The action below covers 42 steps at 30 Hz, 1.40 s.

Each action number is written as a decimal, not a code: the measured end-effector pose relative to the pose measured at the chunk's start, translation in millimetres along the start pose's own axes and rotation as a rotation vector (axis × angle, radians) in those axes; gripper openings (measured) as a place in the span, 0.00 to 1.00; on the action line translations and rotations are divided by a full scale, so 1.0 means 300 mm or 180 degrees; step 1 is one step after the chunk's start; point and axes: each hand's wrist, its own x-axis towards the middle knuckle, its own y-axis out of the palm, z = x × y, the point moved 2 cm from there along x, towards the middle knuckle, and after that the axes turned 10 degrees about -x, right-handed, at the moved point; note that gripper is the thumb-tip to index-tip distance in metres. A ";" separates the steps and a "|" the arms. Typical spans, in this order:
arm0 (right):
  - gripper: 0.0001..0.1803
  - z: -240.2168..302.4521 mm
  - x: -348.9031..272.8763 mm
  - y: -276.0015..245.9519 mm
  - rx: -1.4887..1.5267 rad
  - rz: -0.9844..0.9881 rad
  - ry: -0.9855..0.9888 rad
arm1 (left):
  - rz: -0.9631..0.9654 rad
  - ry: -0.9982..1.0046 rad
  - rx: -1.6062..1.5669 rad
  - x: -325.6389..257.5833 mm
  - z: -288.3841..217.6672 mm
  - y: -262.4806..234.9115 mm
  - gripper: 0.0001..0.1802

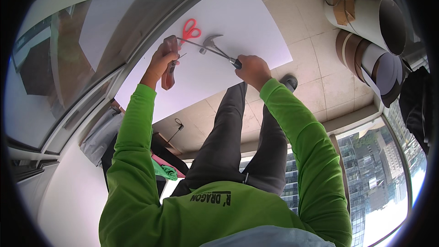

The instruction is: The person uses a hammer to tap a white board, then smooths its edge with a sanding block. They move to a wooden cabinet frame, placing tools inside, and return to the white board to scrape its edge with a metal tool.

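My left hand (160,61) is closed round a long brown block (168,81), which looks like a wooden hand plane. A thin metal piece juts from the block's side. Farther right, my right hand (253,69) grips the black handle of what appears to be a claw hammer (210,42), its head pointing away from me. A thin metal rod (194,44) runs from the block's far end to that same grip; whether I hold it too I cannot tell. Red-handled scissors (191,31) lie on the white tabletop (247,18), just beyond the block.
Glass panels in a metal frame (125,61) border the tabletop on the left. Large rolls of sheet material (366,20) sit on the right above the tiled floor (311,57). Windows (375,169) are at lower right. Grey and green cloth lies at lower left.
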 end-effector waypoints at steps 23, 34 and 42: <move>0.15 -0.046 -0.394 -0.097 0.5449 0.1356 0.0861 | 0.0283 -0.0951 -0.2147 -0.256 0.102 0.320 0.29; 0.26 -0.233 -0.842 -0.121 0.5205 0.0389 0.1655 | 0.1072 0.0120 -0.0889 -0.504 0.184 0.934 0.20; 0.09 -0.422 -1.338 -0.152 0.4376 -0.0640 0.2046 | 0.1098 0.3196 0.1650 -0.706 -0.217 1.148 0.35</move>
